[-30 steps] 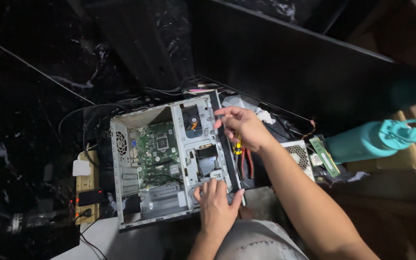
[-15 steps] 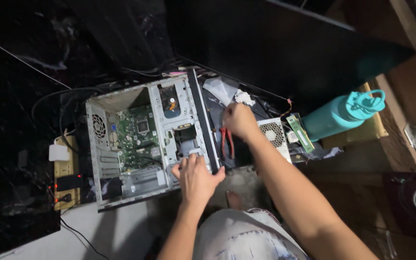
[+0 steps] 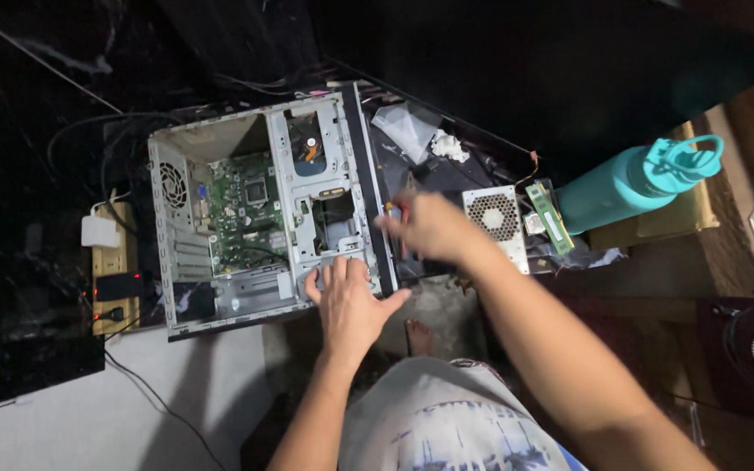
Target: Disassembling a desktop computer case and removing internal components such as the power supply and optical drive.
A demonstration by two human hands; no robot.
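Note:
An open grey computer case (image 3: 220, 139) lies on its side, with a green motherboard (image 3: 242, 205) and a metal drive cage (image 3: 325, 174) showing inside. My left hand (image 3: 346, 301) lies flat, fingers spread, on the case's near right corner. My right hand (image 3: 429, 228) hovers just right of the case's black front edge. Its fingers are closed around a small tool (image 3: 392, 208) with an orange-yellow handle, tip pointing toward the case. The rest of the tool is hidden in my hand.
A power supply with a round fan grille (image 3: 495, 218), a green memory stick (image 3: 550, 218) and a teal bottle (image 3: 630, 183) lie to the right. A clear plastic bag (image 3: 407, 126) and crumpled tissue (image 3: 448, 146) lie behind. A yellow power strip (image 3: 113, 279) sits left.
My right hand left the case's top right edge, dropped to the tools beside the case, and now holds a small tool near the front edge. My left hand stayed on the case.

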